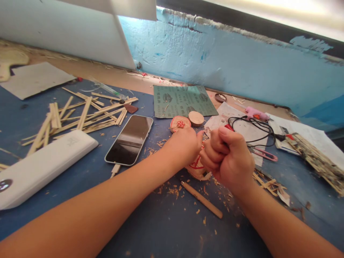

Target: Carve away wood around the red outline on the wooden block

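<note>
My left hand [188, 141] is closed, its back turned to me and most of its fingers hidden. Right beside it, my right hand [229, 152] is curled into a fist with the thumb on top. Whatever either one grips cannot be made out. Below and between them lies a round wooden piece with red markings [197, 172], partly covered by the hands. A wood slice with a red flower drawing [180, 123] shows just beyond my left hand, and a plain wood slice [196, 118] sits next to it. Nearer to me rests a thin brown wooden stick [202, 200] among shavings.
At left are a phone [129, 139], a white power bank [48, 166] and a pile of bamboo sticks [88, 114]. Green sandpaper [184, 101] lies behind. On the right are a black cable [258, 130], a pink glue gun [255, 114], a pink cutter [264, 154] and bark [317, 161].
</note>
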The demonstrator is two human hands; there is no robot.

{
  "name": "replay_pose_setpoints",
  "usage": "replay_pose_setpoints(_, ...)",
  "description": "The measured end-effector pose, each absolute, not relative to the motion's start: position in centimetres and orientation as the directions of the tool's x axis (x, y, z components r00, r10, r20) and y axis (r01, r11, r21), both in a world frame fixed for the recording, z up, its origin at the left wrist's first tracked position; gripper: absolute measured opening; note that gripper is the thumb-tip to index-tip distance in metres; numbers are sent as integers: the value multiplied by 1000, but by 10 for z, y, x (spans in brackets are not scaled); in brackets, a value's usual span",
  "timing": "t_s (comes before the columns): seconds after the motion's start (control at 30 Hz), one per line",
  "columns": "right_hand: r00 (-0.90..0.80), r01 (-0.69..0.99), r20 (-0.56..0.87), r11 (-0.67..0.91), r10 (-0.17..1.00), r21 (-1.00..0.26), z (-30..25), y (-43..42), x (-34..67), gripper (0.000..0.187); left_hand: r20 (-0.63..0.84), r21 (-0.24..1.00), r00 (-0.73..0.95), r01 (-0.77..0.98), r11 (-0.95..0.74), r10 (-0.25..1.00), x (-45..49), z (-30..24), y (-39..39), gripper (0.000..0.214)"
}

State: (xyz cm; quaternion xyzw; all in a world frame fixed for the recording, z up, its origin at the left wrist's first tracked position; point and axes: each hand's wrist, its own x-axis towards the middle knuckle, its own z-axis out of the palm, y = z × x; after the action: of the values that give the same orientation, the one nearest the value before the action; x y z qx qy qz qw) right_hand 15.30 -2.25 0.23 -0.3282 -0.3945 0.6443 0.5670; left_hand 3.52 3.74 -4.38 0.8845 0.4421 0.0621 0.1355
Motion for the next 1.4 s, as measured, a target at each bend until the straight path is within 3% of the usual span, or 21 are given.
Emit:
replay_pose_setpoints(0.23, -210, -530, -1, -114, 978, -841, 2, -21, 166, 50, -86, 171, 638, 766, -619, 766, 36, -23, 34, 48)
replay_pose_setpoints(0.63, -303, -508, 132, -43, 944, -860, 7, -35, 181, 50, -85, 299, 386, 889, -346, 918, 41, -17, 30, 47)
replay_pose_setpoints(0.93, -406, -181, 260, 201, 876, -963, 6, -66, 179, 46, -86, 344, 356, 887, -308, 930, 42, -18, 30, 49)
replay_pose_setpoints(1.17, -342, -510, 120, -76, 932, -857, 11, -39, 182, 50, -58, 368, 411, 856, -363, 910, 43, -25, 30, 49)
replay_pose_setpoints(1.4, -334, -599, 51, -170, 941, -783, 5, -29, 185, 50, -32, 369, 443, 838, -401, 896, 43, -24, 32, 47)
